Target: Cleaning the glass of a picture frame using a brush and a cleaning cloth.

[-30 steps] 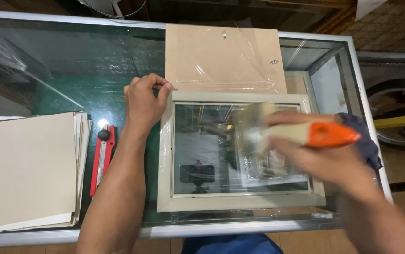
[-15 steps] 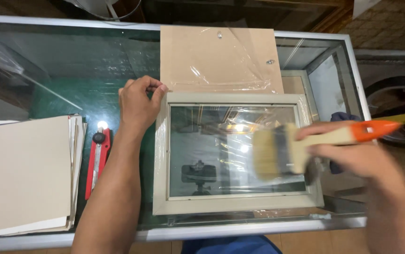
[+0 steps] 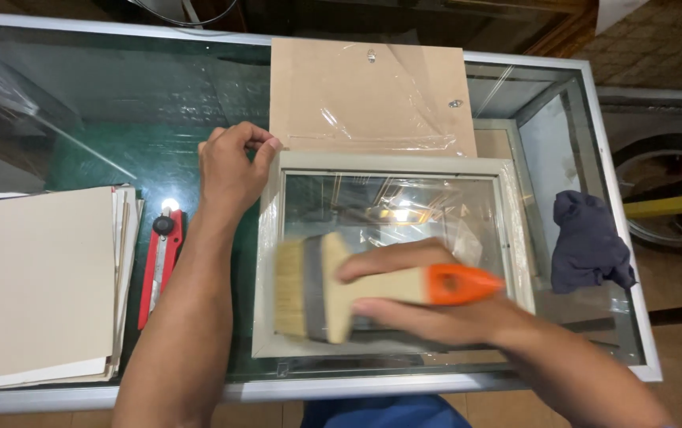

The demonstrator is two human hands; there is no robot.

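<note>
Half a second ago the wide paintbrush [image 3: 317, 289] was over the right side of the glass; now the right hand [image 3: 428, 305], closed around its wooden handle, has swept the blurred bristles across to the lower-left corner of the pale picture frame [image 3: 392, 165] lying flat on the glass-topped table [image 3: 119, 111] — the dusting pass has covered the pane's width. The left hand [image 3: 226, 170] still pinches the frame's top-left corner, fingers curled; motion blur hides whether the bristles touch the glass, and reflections obscure the pane's surface.
</note>
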